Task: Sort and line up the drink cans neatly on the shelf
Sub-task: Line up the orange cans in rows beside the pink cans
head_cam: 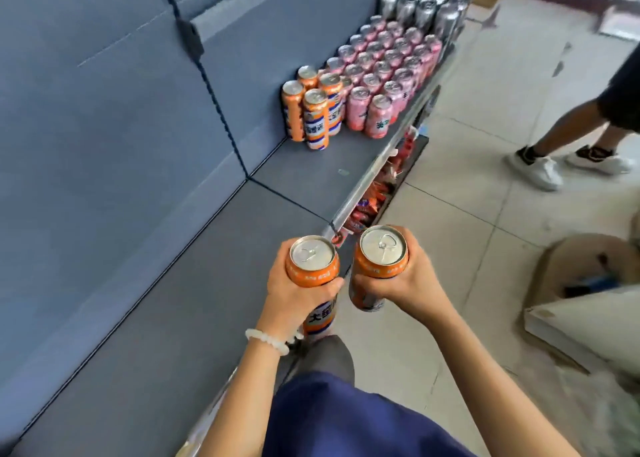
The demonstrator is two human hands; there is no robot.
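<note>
My left hand grips an orange drink can upright, over the front edge of the grey shelf. My right hand grips a second orange can beside it, over the floor just off the shelf edge. Both cans show their silver tops. Farther along the shelf stand several orange cans against the back panel. Rows of pink cans follow, then silver cans at the far end.
A lower shelf holds red and orange packets. An open cardboard box lies on the tiled floor at the right. Another person's legs in white shoes stand on the floor beyond it.
</note>
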